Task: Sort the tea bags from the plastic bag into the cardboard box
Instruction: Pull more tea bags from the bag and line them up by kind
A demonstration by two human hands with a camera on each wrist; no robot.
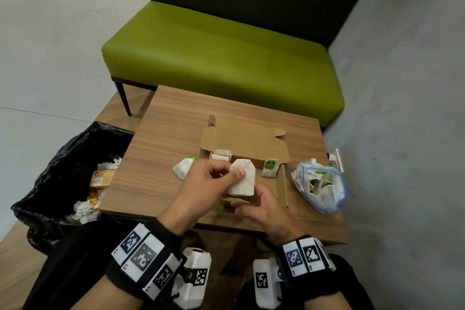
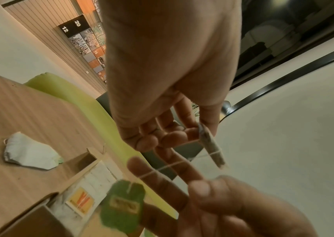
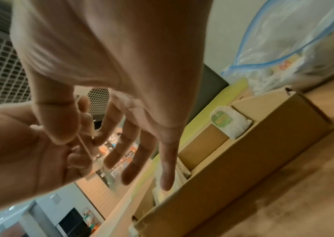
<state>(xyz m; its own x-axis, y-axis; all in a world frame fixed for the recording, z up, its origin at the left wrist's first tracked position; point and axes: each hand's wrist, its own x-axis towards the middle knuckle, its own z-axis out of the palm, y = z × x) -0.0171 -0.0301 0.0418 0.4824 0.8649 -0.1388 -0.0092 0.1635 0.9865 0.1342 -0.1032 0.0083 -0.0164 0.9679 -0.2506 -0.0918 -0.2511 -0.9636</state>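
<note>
My left hand (image 1: 232, 175) pinches a white tea bag (image 1: 242, 178) between thumb and fingers above the near side of the open cardboard box (image 1: 251, 143). The left wrist view shows the bag (image 2: 210, 144) edge-on. Its string runs across the straight fingers of my right hand (image 1: 247, 205) to a hanging green tag (image 2: 123, 206). My right hand sits just below the bag, fingers spread. Inside the box stand a green-tagged tea bag (image 1: 270, 167) and other white ones (image 1: 221, 155). A clear zip plastic bag (image 1: 322, 184) with several tea bags lies right of the box.
A loose white tea bag (image 1: 182, 168) lies on the wooden table (image 1: 161, 133) left of the box. A bin with a black liner (image 1: 63, 171) holding wrappers stands at the table's left. A green bench (image 1: 221, 58) is behind, a grey wall on the right.
</note>
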